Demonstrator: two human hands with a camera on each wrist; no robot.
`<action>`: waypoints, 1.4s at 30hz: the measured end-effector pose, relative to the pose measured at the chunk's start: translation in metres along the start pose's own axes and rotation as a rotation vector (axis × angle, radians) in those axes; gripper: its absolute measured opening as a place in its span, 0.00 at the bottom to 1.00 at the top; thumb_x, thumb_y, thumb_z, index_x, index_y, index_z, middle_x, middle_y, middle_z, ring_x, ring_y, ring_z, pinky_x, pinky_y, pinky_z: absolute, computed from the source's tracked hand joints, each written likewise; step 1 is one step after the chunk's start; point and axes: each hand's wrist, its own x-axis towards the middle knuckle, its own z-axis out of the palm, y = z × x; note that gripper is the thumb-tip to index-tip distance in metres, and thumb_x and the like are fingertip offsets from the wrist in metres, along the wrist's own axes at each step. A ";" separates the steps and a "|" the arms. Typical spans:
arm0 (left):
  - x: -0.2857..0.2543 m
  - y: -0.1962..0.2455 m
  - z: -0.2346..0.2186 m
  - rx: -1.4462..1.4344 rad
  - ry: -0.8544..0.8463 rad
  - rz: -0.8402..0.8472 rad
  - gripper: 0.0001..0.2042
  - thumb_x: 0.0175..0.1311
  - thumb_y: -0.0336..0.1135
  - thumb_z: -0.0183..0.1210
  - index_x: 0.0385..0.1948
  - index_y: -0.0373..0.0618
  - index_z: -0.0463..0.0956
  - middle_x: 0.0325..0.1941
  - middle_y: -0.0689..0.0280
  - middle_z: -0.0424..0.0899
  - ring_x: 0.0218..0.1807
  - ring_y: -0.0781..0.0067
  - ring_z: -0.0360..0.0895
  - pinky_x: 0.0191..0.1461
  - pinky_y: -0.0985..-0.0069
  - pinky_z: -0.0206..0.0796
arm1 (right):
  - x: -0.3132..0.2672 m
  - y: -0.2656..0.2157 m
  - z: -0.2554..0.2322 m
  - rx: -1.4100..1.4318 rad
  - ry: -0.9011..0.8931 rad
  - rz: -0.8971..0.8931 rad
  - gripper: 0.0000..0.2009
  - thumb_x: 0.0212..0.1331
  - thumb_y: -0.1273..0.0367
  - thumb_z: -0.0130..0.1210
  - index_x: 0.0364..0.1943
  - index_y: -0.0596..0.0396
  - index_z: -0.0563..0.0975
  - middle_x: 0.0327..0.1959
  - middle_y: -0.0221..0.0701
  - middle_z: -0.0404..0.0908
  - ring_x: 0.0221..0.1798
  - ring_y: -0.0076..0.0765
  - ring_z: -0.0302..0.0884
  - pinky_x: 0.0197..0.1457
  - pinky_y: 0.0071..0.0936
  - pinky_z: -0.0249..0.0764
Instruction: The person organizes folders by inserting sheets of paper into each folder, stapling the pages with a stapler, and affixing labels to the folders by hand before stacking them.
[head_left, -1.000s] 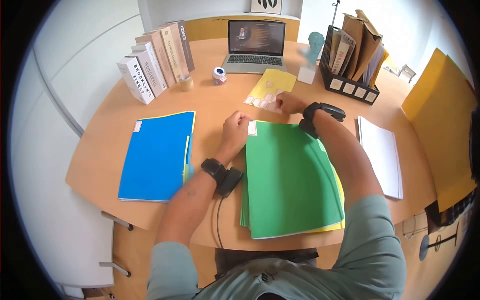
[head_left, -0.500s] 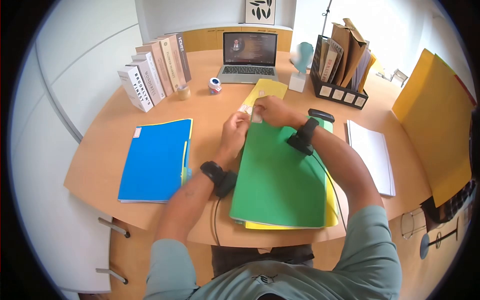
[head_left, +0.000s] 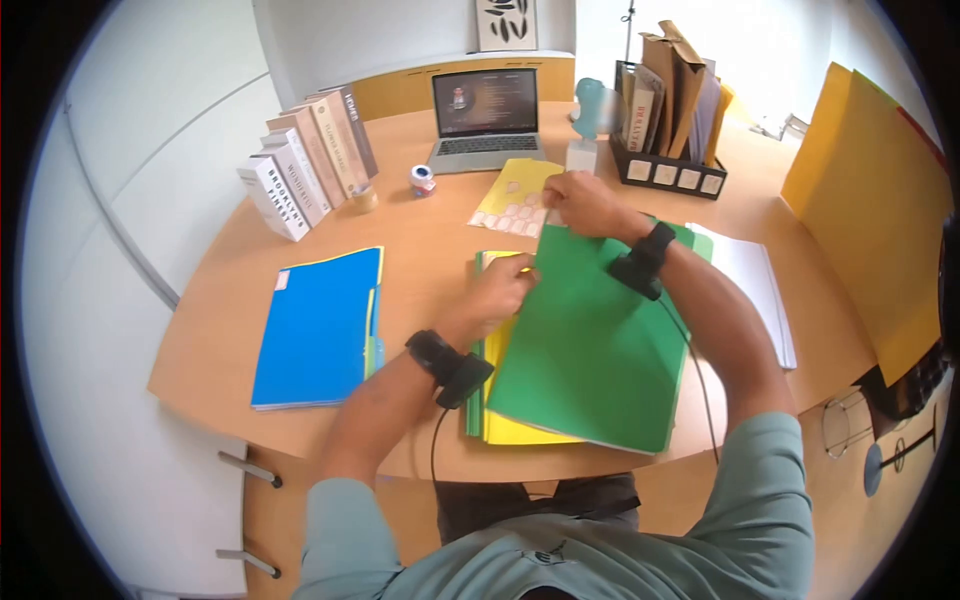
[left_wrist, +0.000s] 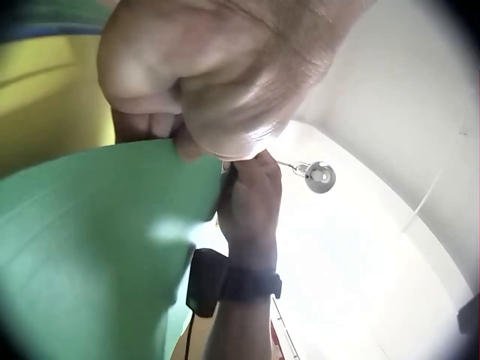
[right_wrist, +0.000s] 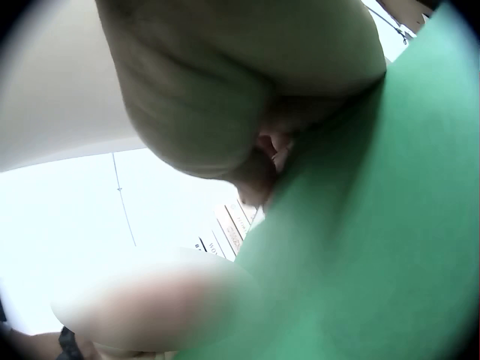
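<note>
A green folder (head_left: pixel 600 330) is tilted over a stack, its top left corner raised. My right hand (head_left: pixel 590 207) grips it at that corner, and the right wrist view shows the thumb and fingers (right_wrist: pixel 259 184) at the edge. At its left side my left hand (head_left: pixel 503 290) pinches the edge; the left wrist view shows the thumb and curled fingers there (left_wrist: pixel 150 124). Under it lies a yellow folder (head_left: pixel 520 430), with another green folder (head_left: pixel 473 400) showing along the left. A yellow sheet of labels (head_left: pixel 520 180) lies just beyond the hands.
A blue folder (head_left: pixel 315 330) lies left, white papers (head_left: pixel 750 290) right. Toward the back stand books (head_left: pixel 310 160), a tape roll (head_left: pixel 365 200), a small white-and-blue item (head_left: pixel 422 181), a laptop (head_left: pixel 487 115), a bust (head_left: pixel 590 110) and a black file holder (head_left: pixel 670 175). A large yellow folder (head_left: pixel 850 210) stands at the right.
My right hand has come from the label sheet to the green folder's top corner and lifted it rightward, baring the yellow folder beneath. My left hand has shifted slightly right and nearer my body.
</note>
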 end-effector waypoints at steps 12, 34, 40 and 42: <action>-0.082 0.008 -0.203 0.597 0.491 0.041 0.14 0.73 0.32 0.50 0.51 0.34 0.79 0.34 0.71 0.79 0.35 0.84 0.73 0.39 0.79 0.67 | -0.048 -0.028 -0.065 0.840 0.305 0.301 0.16 0.74 0.60 0.48 0.46 0.59 0.79 0.34 0.26 0.81 0.37 0.21 0.78 0.38 0.21 0.73; -0.132 -0.057 -0.337 0.964 0.826 -0.049 0.14 0.69 0.34 0.52 0.44 0.32 0.80 0.32 0.62 0.84 0.35 0.70 0.82 0.40 0.68 0.71 | -0.154 0.040 -0.040 1.164 0.077 0.755 0.13 0.73 0.60 0.51 0.50 0.54 0.77 0.39 0.26 0.80 0.42 0.22 0.78 0.47 0.26 0.77; 0.012 0.003 -0.133 0.341 0.241 0.317 0.15 0.72 0.40 0.57 0.44 0.34 0.82 0.40 0.65 0.85 0.45 0.76 0.79 0.53 0.75 0.71 | -0.159 0.042 -0.042 1.208 0.128 0.807 0.18 0.72 0.61 0.52 0.55 0.64 0.72 0.49 0.38 0.75 0.50 0.38 0.77 0.54 0.43 0.81; 0.041 -0.006 -0.092 0.290 0.104 0.334 0.15 0.72 0.39 0.57 0.45 0.34 0.81 0.43 0.65 0.85 0.47 0.74 0.80 0.56 0.74 0.71 | -0.160 0.037 -0.042 1.224 0.140 0.828 0.20 0.72 0.62 0.52 0.56 0.66 0.71 0.52 0.42 0.72 0.53 0.44 0.75 0.55 0.48 0.81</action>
